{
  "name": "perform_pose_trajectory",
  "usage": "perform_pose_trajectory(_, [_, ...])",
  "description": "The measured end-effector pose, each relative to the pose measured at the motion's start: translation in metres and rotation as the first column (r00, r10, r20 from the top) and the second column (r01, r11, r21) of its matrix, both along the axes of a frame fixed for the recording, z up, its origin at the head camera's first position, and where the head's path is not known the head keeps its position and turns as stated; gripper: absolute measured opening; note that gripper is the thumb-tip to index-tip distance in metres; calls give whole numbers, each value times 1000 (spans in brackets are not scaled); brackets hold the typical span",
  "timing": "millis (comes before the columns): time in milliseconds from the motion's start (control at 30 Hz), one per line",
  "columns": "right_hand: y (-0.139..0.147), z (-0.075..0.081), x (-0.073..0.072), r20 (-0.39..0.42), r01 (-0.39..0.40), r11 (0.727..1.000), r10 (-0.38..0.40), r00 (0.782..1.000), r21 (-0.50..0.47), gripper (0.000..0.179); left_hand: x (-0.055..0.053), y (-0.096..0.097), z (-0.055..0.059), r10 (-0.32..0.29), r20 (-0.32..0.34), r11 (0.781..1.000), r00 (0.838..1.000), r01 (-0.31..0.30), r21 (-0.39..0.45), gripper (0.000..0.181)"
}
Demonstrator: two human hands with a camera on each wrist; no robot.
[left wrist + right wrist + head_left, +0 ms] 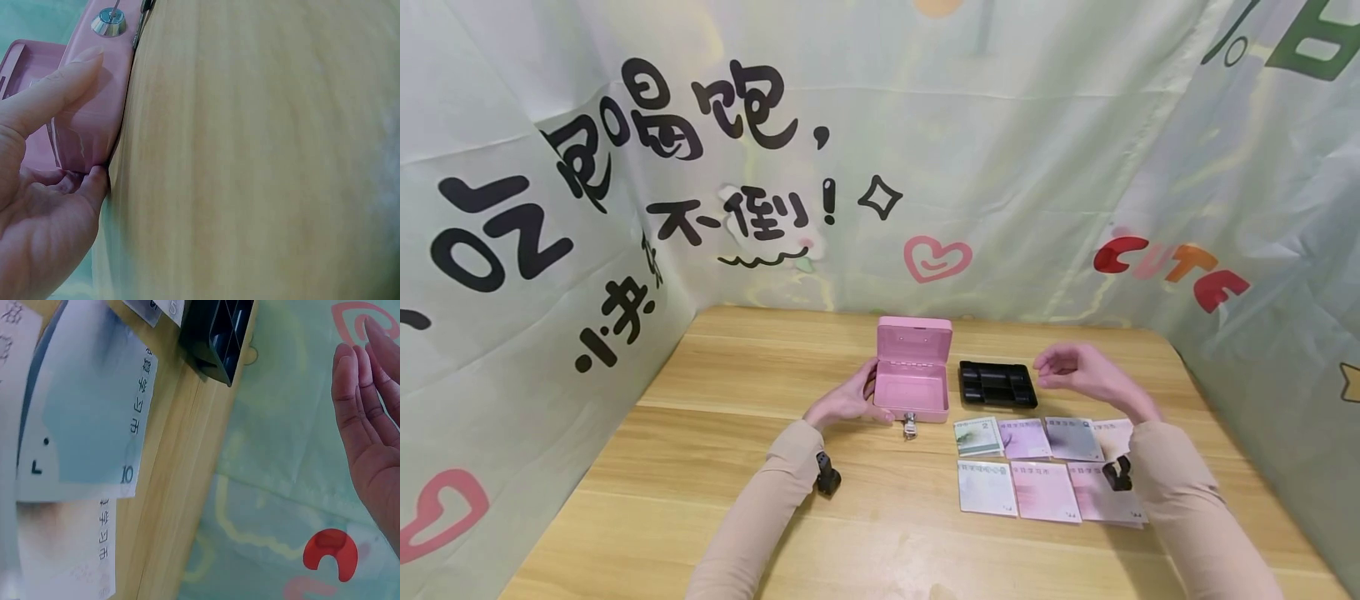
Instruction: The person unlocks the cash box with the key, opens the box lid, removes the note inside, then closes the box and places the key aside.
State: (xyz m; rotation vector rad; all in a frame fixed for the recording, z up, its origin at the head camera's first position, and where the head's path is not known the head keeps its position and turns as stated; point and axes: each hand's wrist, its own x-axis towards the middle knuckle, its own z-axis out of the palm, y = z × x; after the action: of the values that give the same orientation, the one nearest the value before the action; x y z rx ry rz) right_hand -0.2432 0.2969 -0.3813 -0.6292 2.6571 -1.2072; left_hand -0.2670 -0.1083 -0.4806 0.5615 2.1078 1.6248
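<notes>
A pink cash box [928, 416] stands on the table with its lid [914, 342] raised, and a key hangs from the lock [109, 22] on its front. My left hand [847, 400] grips the box's front left corner, thumb [59, 90] against the front wall and fingers at the side, their tips near the bottom edge. To the right lies a black compartment tray [997, 403]. Beside it my right hand [1084, 372] is raised above the table, fingers bent loosely and nothing held. The right wrist view shows these fingers [347, 381] apart from the tray.
Play banknotes lie in two rows in front of the tray, among them a green one [977, 437], a purple one [1025, 439], a blue-grey one [1073, 439] and a pink one [1045, 492]. Printed cloth [865, 275] hangs behind and beside the wooden table [700, 467].
</notes>
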Motion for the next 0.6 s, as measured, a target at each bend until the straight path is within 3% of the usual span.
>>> perform_pose_trajectory(367, [-13, -1, -15, 36, -16, 1000, 16, 999, 2, 32, -1, -1, -1, -17, -14, 1000, 1000, 17, 18, 120])
perform_pose_trajectory(600, [-23, -11, -26, 42, -26, 999, 25, 999, 20, 32, 1, 0, 1, 0, -8, 1000, 1000, -1, -7, 121])
